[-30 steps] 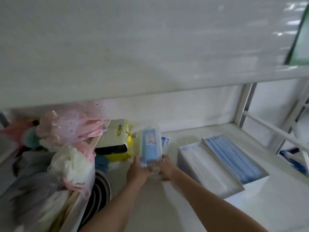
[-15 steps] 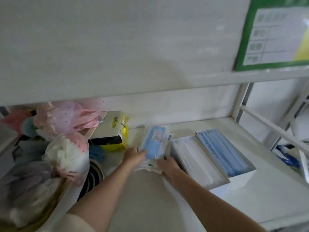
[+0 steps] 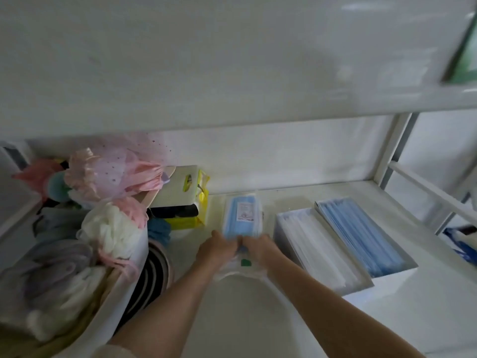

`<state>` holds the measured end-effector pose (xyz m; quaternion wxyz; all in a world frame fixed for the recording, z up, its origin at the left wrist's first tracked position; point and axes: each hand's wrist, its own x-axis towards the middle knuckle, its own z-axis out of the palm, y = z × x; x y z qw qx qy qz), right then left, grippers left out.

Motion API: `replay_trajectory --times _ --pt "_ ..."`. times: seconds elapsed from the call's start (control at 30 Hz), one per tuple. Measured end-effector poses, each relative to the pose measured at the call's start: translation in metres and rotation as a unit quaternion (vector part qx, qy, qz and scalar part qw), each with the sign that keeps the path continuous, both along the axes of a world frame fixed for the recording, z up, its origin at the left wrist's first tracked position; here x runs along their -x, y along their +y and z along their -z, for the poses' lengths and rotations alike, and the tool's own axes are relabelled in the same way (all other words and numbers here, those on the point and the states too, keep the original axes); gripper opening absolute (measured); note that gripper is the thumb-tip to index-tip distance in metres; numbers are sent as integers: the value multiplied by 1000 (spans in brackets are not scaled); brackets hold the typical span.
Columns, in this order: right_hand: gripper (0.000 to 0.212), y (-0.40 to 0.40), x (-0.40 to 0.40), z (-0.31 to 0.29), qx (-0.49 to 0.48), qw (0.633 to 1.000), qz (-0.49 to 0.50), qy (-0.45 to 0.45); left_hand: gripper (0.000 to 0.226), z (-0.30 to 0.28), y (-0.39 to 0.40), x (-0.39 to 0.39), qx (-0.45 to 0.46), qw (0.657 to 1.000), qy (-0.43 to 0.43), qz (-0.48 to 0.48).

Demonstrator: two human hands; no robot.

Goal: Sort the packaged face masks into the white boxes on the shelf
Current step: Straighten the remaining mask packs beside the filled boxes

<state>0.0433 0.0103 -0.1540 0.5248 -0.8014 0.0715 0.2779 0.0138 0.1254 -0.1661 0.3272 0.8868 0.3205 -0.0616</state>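
Right now both hands clamp the blue mask pack [image 3: 242, 215]: left hand [image 3: 215, 250] and right hand [image 3: 260, 248] pinch its near end, pack on the shelf [image 3: 296, 319] just beyond my fingers. Blue-mask box [image 3: 361, 236] sits right of my right hand; I lift clear, go over the white-mask box [image 3: 320, 246], drop flat.

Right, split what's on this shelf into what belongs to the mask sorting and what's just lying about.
Part of the job:
- pack of blue masks, gripped at its near end by left hand and right hand
- white box of white masks
- white box of blue masks

Just lying about:
- yellow bag
- bin of pink and white fabric items
- striped item
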Motion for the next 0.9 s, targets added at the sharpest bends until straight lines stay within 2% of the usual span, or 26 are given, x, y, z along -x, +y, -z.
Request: replay_trajectory --times 0.1,0.2,0.3,0.4,0.43,0.5,0.57,0.6,0.67,0.73,0.77,0.83,0.87,0.9 --pt "35 -11 23 4 23 998 -36 -40 72 1 -6 32 32 999 7 -3" --pt "23 -21 45 10 63 995 -75 -30 78 4 -16 74 59 997 6 -39" --pt "32 -22 66 16 102 986 -124 -36 75 7 -25 106 93 993 -20 -68" --pt "43 -22 80 16 121 980 -146 -66 71 7 -27 118 165 975 -95 -117" --pt "49 -22 82 17 123 980 -133 -89 76 4 -27 120 129 980 -95 -121" --pt "58 -23 82 15 121 973 -109 -161 82 -5 -30 122 -7 990 -88 -110" --pt "58 -26 82 7 64 975 -110 -183 68 -14 -36 119 -110 985 -86 -96" --pt "59 -29 80 3 4 984 -96 -147 55 -17 -38 116 -97 986 -92 -98" --pt "65 -38 76 -6 -105 991 -44 -68 39 -22 -47 109 -10 993 -97 -72" --pt "71 -51 68 -10 -106 992 -20 -69 35 -20 -59 104 24 998 -55 19" --pt "75 -57 63 -10 -74 993 -23 -84 35 -17 -65 102 -2 998 -29 52" --pt "85 -69 58 -8 -8 995 -34 -92 35 -11 -71 98 -99 993 -19 61" --pt "78 -74 55 -6 -2 996 -32 -85 35 -8 -70 98 -142 988 -26 60" --pt "61 -78 52 -5 -16 997 -22 -79 36 -4 -66 98 -165 985 -30 50"
